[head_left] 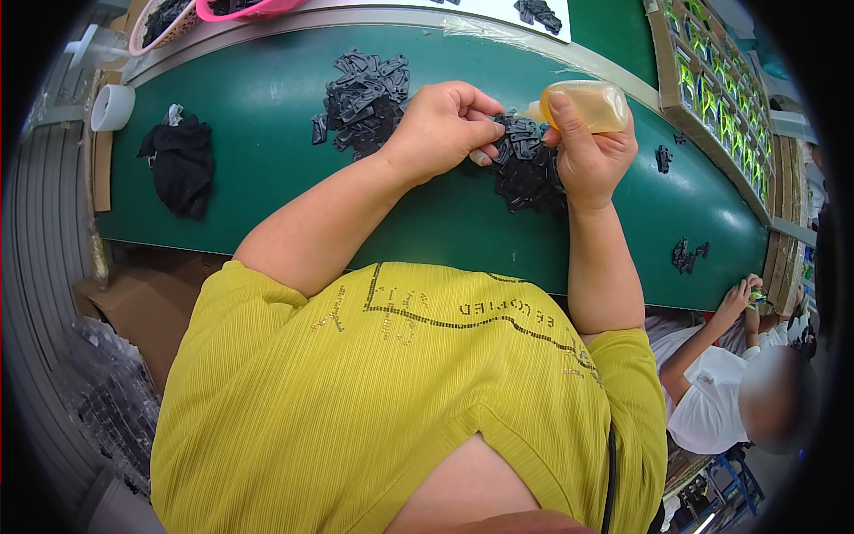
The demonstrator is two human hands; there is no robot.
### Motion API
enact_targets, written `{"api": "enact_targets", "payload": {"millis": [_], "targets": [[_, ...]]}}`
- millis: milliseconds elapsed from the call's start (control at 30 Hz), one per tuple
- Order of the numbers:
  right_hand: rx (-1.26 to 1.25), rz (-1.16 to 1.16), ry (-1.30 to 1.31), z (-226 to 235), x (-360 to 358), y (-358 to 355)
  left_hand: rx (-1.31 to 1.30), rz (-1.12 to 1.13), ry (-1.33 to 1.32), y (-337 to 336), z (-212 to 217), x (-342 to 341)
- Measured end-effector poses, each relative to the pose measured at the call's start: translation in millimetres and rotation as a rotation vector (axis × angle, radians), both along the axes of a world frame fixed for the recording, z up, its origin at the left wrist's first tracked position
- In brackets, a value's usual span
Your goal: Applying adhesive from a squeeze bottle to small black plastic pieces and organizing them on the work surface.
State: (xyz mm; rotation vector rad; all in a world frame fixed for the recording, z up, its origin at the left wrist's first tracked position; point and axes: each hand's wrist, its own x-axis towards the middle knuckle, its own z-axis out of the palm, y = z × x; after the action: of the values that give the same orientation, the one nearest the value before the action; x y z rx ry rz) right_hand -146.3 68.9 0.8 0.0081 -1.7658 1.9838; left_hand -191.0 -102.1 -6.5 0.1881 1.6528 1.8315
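My right hand (589,151) grips a small clear bottle of yellow liquid (587,105), tipped on its side with the nozzle pointing left. My left hand (442,125) pinches a small dark grey plastic part (513,133) right at that nozzle. Under both hands lies a heap of the same dark parts (527,178) on the green belt (267,107). A second, larger heap of these parts (363,96) sits to the left of my left hand.
A black cloth (181,162) and a white tape roll (112,107) lie at the belt's left end. Pink baskets (240,9) stand beyond the belt. Loose dark parts (687,255) lie at right. Another person in white (721,392) sits at the lower right. Trays of green items (712,89) line the far right.
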Motion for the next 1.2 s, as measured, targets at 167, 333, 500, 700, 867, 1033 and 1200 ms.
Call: {"api": "enact_targets", "payload": {"millis": [167,333,500,700,867,1033,1200], "targets": [[-0.011,0.003,-0.007,0,-1,-1,0.007,0.008,-0.009,0,0,0],[0.049,0.01,-0.034,0,-1,0,0.006,0.003,-0.002,1,1,-1],[0.011,-0.021,-0.02,0,-1,3,0.026,0.015,-0.029,0,-2,0],[-0.133,0.046,-0.028,2,-2,5,0.044,0.04,-0.074,-1,2,-2],[-0.075,0.111,-0.066,2,4,4,0.03,0.041,-0.077,-1,5,-3],[-0.044,0.128,-0.067,1,2,4,0.03,0.039,-0.067,-1,5,-4],[-0.036,0.119,-0.074,3,4,2,0.014,0.04,-0.069,-1,6,-2]]}}
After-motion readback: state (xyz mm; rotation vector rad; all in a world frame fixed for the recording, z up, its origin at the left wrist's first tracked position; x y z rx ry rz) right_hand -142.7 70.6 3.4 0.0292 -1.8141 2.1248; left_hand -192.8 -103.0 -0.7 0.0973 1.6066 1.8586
